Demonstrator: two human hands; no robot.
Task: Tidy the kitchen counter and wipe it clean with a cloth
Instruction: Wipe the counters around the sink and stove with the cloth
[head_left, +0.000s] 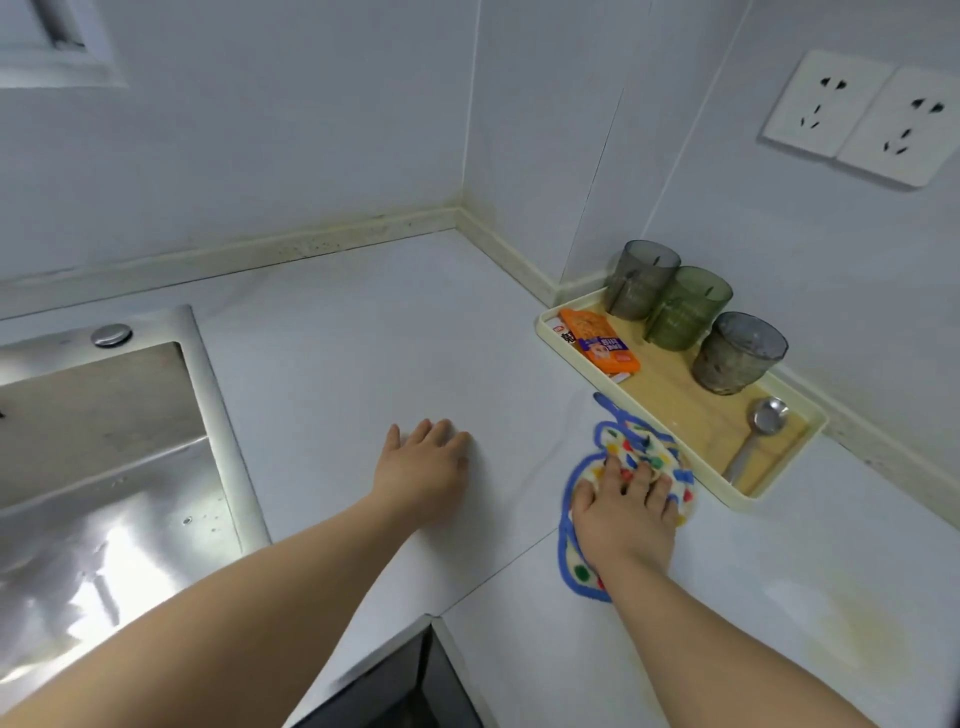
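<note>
**kitchen_lurker:** One cloth (631, 470) is doing all the work here, right? Where's it sitting exactly?

**wipe_guy:** Yep, it's the cream one with the blue border and coloured dots, lying bunched up on the white counter (363, 338), just beside the near long edge of the tray (691, 470). Can't tell if it's actually touching the tray rim. Part of it is poking out below the wrist too.

**kitchen_lurker:** And the hands?

**wipe_guy:** Right hand (623, 512) is pressing down on top of the cloth, palm down, fingers (641, 480) spread and curling slightly into the fabric. More of a press than a tight fist. Left hand (423, 467) is lying flat and open on the bare counter, holding nothing, well apart from the cloth.

**kitchen_lurker:** What's the tray carrying?

**wipe_guy:** It's a cream tray with a wood-coloured base, sitting against the right wall. Three tinted cups are standing in a row along the wall side: a grey cup (641, 286) farthest back, a green cup (685, 306) in the middle, a second grey cup (737, 353) nearest. An orange packet (600, 340) is lying flat at the far end, and a metal spoon (758, 428) is lying at the near end, bowl up.

**kitchen_lurker:** Anything else around?

**wipe_guy:** Steel sink (104, 415) off to the left, two wall sockets (862, 117) up top right, and a yellowish stain (857, 629) showing on the counter near the right forearm.
</note>
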